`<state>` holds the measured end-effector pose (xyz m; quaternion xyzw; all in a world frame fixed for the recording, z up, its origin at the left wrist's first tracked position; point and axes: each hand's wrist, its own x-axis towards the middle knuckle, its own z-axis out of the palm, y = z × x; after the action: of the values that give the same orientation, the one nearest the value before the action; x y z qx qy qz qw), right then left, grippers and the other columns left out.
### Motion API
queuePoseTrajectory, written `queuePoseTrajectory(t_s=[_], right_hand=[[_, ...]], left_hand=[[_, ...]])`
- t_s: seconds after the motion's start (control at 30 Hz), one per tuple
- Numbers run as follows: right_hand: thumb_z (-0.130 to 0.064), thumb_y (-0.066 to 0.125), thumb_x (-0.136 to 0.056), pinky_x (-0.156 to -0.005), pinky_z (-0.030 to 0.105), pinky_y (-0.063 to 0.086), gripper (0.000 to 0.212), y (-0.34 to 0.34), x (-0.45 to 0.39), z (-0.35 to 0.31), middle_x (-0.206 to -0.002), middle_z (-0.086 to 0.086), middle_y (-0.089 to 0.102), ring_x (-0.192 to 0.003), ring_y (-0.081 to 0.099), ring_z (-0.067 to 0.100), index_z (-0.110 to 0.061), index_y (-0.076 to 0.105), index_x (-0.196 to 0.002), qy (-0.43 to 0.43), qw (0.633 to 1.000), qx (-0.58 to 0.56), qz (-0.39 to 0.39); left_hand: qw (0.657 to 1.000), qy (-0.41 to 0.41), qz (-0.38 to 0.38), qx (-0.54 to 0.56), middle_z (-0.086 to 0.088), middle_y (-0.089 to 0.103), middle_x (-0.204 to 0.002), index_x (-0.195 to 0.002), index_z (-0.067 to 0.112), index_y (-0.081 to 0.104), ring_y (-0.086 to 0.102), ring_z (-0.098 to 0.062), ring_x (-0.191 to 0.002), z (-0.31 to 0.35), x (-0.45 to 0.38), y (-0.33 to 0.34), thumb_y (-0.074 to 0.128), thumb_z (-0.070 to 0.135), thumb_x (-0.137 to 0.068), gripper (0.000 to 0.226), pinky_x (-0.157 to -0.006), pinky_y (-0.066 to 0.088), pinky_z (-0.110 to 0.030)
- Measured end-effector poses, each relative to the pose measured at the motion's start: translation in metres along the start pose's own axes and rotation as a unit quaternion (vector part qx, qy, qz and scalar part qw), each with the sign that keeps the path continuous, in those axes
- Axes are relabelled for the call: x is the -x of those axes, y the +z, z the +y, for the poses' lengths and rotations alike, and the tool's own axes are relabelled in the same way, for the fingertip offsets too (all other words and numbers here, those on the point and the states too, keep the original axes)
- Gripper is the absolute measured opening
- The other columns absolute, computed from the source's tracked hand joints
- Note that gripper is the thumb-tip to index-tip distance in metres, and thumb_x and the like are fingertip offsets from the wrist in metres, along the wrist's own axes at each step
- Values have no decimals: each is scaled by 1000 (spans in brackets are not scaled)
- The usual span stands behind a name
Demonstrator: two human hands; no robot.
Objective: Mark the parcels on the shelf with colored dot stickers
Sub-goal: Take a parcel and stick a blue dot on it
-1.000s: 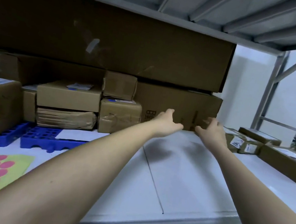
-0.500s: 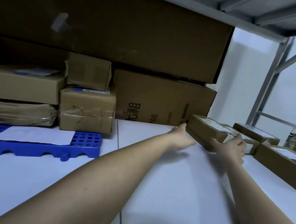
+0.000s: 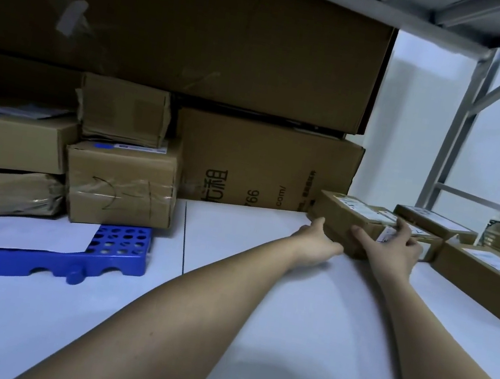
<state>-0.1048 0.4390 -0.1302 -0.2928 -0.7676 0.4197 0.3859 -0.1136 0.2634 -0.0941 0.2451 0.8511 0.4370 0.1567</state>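
A small flat brown parcel (image 3: 344, 215) with white labels on top lies on the white shelf board (image 3: 275, 291) at the right. My left hand (image 3: 318, 243) holds its near left corner, thumb up against the end. My right hand (image 3: 394, 250) grips the parcel's near right end, with fingers spread over the top and thumb along the front face. Two more labelled parcels sit beside it: a flat one (image 3: 433, 220) behind and a larger one (image 3: 489, 279) at the right. The sticker sheet is out of view.
A blue plastic grid (image 3: 45, 255) with a white sheet of paper (image 3: 16, 231) lies at the left. Taped boxes (image 3: 121, 188) are stacked behind it. Large cartons (image 3: 262, 165) fill the back. A grey shelf upright (image 3: 458, 124) stands at the right.
My view swung right, so the pink sticker sheet left the frame. Both hands moved from the big carton to the small parcel and took hold of it.
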Motion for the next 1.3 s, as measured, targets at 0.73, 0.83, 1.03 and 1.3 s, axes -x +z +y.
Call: queuePoseTrajectory(t_s=[0.73, 0.83, 1.03, 1.3], right_hand=[[-67, 67, -57, -113, 34, 28, 88, -8, 193, -94, -138, 8, 27, -136, 26, 21, -25, 45, -131, -204, 969, -136, -23], [-67, 56, -71, -112, 40, 30, 69, -6, 218, -103, -137, 5, 37, -134, 30, 15, -27, 48, -128, -231, 956, -180, -25], [-44, 48, -98, -101, 37, 48, 34, -5, 251, -137, -127, -6, 55, -118, 55, 9, -38, 43, -131, -128, 919, -348, -132], [-24, 54, -97, -79, 33, 55, 39, 26, 293, -186, -125, 1, 63, -107, 66, 18, -28, 46, -136, -67, 872, -354, -331]], left_hand=[[923, -18, 127, 362, -3, 63, -88, -133, 14, 41, 66, -11, -59, -20, 112, -85, 65, 38, -86, 59, -49, 57, -27], [926, 11, 138, 350, -4, 64, -92, -144, 19, 26, 67, -13, -62, -32, 139, -103, 64, 32, -88, 69, -46, 53, -23], [941, 58, 130, 306, -6, 65, -113, -147, 34, 22, 70, -18, -81, -62, 200, -149, 64, 32, -88, 72, -54, 56, -26], [952, 77, 161, 248, 1, 68, -113, -143, 45, 27, 70, -21, -93, -117, 264, -208, 64, 30, -87, 69, -80, 58, -41]])
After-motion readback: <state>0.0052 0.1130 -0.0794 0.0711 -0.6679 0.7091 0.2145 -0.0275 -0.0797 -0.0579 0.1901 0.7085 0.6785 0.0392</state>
